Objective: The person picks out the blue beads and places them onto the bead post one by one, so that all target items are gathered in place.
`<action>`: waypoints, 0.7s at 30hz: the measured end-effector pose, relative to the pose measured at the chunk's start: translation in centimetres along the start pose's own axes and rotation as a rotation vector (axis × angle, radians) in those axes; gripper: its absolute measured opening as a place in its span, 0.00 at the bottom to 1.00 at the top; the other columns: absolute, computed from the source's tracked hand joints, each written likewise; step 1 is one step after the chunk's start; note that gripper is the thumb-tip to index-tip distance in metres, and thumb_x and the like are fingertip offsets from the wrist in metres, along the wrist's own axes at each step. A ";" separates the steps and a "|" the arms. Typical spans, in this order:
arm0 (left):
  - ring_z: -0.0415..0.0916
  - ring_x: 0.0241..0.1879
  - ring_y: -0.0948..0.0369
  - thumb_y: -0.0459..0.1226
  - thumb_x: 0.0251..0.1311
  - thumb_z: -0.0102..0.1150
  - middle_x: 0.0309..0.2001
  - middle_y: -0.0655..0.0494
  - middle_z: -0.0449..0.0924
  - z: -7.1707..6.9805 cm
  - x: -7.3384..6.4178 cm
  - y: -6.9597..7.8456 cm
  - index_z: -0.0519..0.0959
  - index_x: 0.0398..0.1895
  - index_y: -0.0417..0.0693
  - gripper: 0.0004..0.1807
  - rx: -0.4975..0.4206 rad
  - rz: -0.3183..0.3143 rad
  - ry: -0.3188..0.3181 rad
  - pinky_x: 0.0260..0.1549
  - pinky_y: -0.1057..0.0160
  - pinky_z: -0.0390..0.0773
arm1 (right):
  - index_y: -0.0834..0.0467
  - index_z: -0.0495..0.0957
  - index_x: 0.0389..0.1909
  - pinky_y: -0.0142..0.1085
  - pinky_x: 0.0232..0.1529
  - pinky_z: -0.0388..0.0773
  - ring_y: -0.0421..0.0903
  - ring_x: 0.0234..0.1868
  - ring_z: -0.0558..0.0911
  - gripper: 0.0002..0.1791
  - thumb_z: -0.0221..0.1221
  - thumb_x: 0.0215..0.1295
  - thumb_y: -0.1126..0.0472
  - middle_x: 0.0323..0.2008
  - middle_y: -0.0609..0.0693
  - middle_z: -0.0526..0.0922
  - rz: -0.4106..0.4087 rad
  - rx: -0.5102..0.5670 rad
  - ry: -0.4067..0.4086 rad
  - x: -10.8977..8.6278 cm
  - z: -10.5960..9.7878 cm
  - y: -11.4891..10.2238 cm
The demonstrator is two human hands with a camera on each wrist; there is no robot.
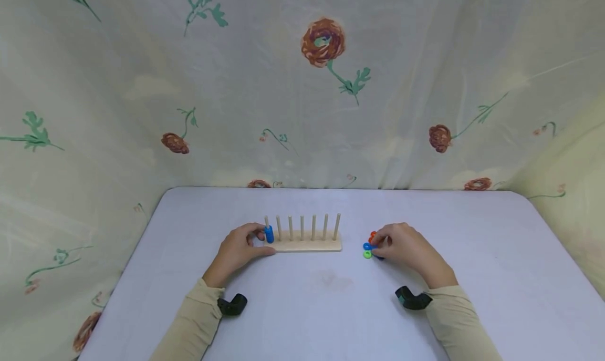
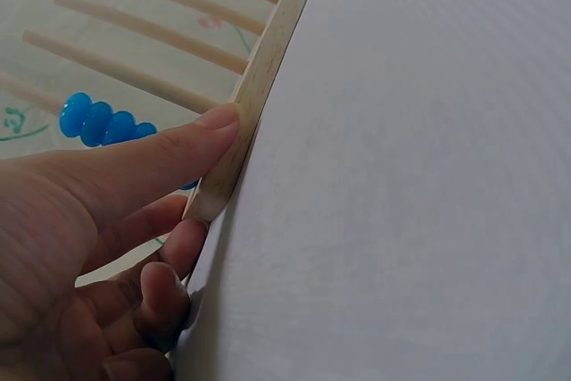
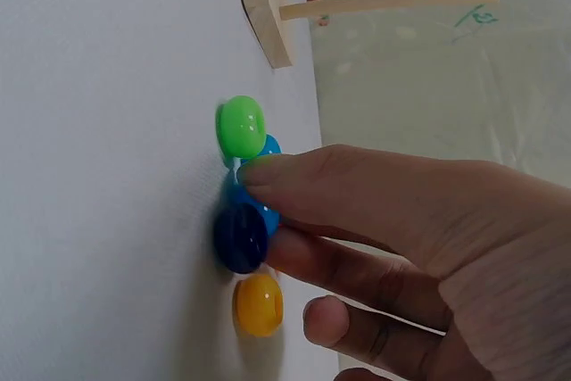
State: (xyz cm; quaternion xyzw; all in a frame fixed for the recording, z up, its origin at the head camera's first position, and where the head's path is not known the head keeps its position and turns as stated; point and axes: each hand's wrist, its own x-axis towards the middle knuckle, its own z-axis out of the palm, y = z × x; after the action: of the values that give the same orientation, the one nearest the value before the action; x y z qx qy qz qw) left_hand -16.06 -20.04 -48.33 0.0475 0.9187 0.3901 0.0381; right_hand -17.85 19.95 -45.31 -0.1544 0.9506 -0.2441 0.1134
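A wooden peg stand (image 1: 309,245) with several upright pegs stands on the table. Stacked blue rings (image 1: 269,234) sit on its leftmost peg. My left hand (image 1: 238,245) grips the left end of the base, thumb on the front edge and fingers around the end. To the right of the stand, my right hand (image 1: 408,245) pinches a blue ring (image 3: 260,211) between thumb and finger, low in a small cluster. Around it lie a green ring (image 3: 242,127), a dark blue ring (image 3: 242,238), a yellow ring (image 3: 260,305) and orange-red rings (image 1: 373,234). The fingers partly hide the cluster.
A white-covered table (image 1: 326,319) lies under both hands. Behind it hangs a flower-patterned curtain (image 1: 264,88), which also runs along the sides. Black wrist cameras (image 1: 232,305) sit at both sleeves.
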 end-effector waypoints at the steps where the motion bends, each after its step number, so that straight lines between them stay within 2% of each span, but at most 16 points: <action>1: 0.69 0.29 0.63 0.46 0.49 0.82 0.41 0.57 0.84 0.0 0.0 0.0 0.84 0.55 0.45 0.30 0.000 0.000 0.000 0.27 0.67 0.67 | 0.52 0.89 0.34 0.36 0.35 0.73 0.42 0.31 0.75 0.03 0.72 0.60 0.59 0.34 0.46 0.86 0.007 -0.002 -0.003 0.0 0.0 -0.1; 6: 0.69 0.28 0.64 0.46 0.50 0.81 0.41 0.57 0.85 -0.1 0.1 -0.2 0.83 0.56 0.45 0.31 0.002 0.011 0.003 0.27 0.67 0.67 | 0.53 0.88 0.35 0.36 0.35 0.72 0.43 0.31 0.75 0.06 0.73 0.58 0.59 0.32 0.45 0.84 0.034 -0.006 -0.008 0.0 0.0 -0.3; 13: 0.69 0.28 0.64 0.47 0.50 0.81 0.41 0.57 0.84 0.0 0.2 -0.3 0.83 0.57 0.45 0.31 0.005 0.013 0.003 0.27 0.67 0.67 | 0.54 0.88 0.34 0.36 0.35 0.73 0.43 0.31 0.76 0.05 0.73 0.59 0.59 0.30 0.45 0.83 0.026 0.001 -0.006 0.1 -0.1 -0.3; 21: 0.69 0.28 0.64 0.46 0.49 0.81 0.41 0.57 0.84 0.1 0.1 -0.3 0.83 0.57 0.44 0.32 0.004 0.019 0.004 0.26 0.67 0.67 | 0.51 0.88 0.38 0.34 0.33 0.74 0.40 0.31 0.77 0.05 0.70 0.64 0.57 0.33 0.44 0.86 -0.044 0.007 0.048 0.0 -0.1 -0.1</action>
State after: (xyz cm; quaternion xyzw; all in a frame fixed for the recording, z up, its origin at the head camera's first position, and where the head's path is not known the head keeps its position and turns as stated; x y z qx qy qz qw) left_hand -16.14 -20.16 -48.57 0.0554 0.9191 0.3887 0.0328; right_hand -17.82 19.90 -45.14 -0.1691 0.9486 -0.2534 0.0857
